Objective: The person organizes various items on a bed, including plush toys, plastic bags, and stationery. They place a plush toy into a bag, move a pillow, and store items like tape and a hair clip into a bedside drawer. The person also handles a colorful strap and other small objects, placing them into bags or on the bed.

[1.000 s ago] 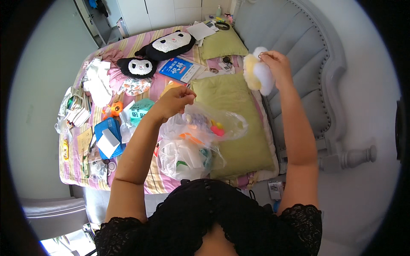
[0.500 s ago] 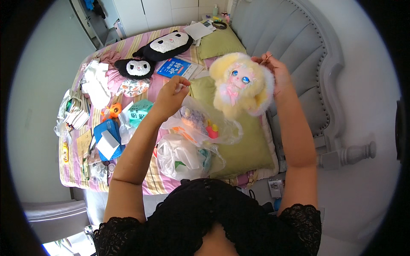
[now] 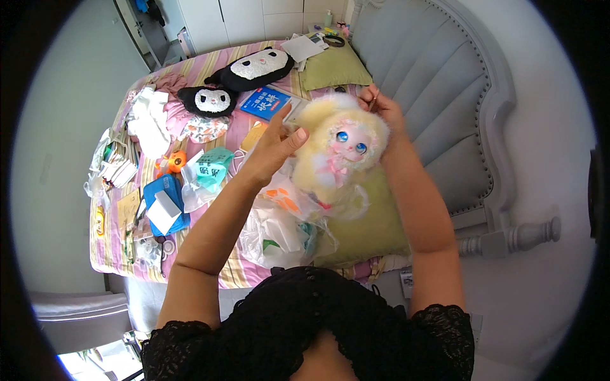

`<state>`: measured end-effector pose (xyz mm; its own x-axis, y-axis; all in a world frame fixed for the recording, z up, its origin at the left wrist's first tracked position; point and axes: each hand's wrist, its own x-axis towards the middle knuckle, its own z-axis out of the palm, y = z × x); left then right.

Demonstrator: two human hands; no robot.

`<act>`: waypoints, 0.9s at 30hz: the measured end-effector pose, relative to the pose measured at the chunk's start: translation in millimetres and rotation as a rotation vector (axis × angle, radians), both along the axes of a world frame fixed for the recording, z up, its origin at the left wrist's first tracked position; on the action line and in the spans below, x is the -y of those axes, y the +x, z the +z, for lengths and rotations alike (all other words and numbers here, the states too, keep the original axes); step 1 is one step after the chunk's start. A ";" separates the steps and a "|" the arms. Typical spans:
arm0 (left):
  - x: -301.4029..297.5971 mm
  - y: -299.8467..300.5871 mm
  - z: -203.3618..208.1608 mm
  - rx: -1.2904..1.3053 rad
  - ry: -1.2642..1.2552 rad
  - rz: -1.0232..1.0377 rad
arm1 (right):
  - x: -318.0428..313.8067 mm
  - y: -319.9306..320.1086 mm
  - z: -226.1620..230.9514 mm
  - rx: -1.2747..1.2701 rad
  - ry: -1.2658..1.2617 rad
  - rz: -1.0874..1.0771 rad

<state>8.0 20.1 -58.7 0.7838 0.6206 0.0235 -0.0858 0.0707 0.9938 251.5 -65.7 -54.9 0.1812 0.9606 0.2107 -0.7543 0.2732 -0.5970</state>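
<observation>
A fluffy pale-yellow plush doll (image 3: 346, 152) with blue eyes and a pink bow hangs tilted above the bed. My right hand (image 3: 385, 109) grips it at the upper right, fingers pinched near what looks like a thin loop. To the left of the doll my left hand (image 3: 276, 149) is raised with thumb and fingers apart, holding nothing. Whether its fingertips touch the fur I cannot tell. Below the doll lie a clear plastic bag with orange prints (image 3: 283, 198) and a white plastic bag (image 3: 270, 236) with items inside. The doll partly covers the printed bag.
Two black-and-white plush cushions (image 3: 257, 66) and a blue book (image 3: 264, 101) lie farther back. Green pillows (image 3: 375, 222) rest along the grey padded headboard (image 3: 438, 95). At left are a teal bag (image 3: 213, 168), an orange toy (image 3: 175, 162), a blue case (image 3: 166, 190) and stacked books (image 3: 121, 168).
The doll has moved left and slightly down with my right hand, now facing more toward me. My left hand has shifted right and opened its fingers beside it.
</observation>
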 end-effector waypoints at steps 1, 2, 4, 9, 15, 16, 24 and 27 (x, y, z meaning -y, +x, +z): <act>3.6 3.6 -0.5 0.062 -0.030 -0.045 | -3.9 -6.8 -0.8 0.010 -0.005 0.017; 8.7 8.9 -2.1 0.123 -0.059 -0.090 | -7.7 -14.0 -1.3 0.020 -0.009 0.033; 26.6 16.0 4.6 0.159 -0.155 -0.165 | -15.5 -32.5 -4.5 0.056 -0.184 -0.086; 24.0 10.8 -3.6 0.230 -0.339 -0.185 | -7.0 -39.5 1.1 0.247 -0.421 -0.322; 14.6 2.3 -16.5 0.321 -0.395 -0.120 | 28.3 -12.0 14.0 0.450 -0.360 -0.511; 13.8 1.3 -18.2 0.322 -0.382 -0.118 | 30.8 -23.4 16.1 0.593 -0.380 -0.464; 15.3 3.9 -15.5 0.322 -0.374 -0.161 | 36.5 13.6 3.5 0.913 -0.582 -0.749; 11.7 3.0 -26.4 0.351 -0.290 -0.189 | 35.2 -0.6 5.8 0.871 -0.671 -0.661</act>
